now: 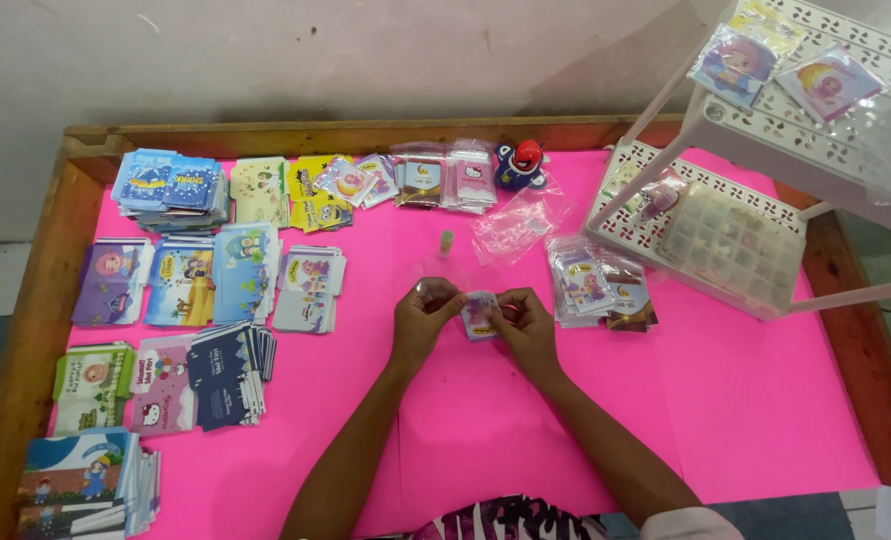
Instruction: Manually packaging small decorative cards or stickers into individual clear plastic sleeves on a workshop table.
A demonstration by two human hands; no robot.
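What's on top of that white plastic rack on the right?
On the white rack's top shelf lie two clear-wrapped cartoon cards and a yellowish packet. The shelf's far end runs out of view.

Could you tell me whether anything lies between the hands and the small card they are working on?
Nothing visible does. The left hand and right hand both already hold the card between their fingertips, above bare pink table. The nearest stack lies off to the right, apart from them.

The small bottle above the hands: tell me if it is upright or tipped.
Upright. The small bottle stands on its base on the pink sheet, cap upward, untouched by either hand.
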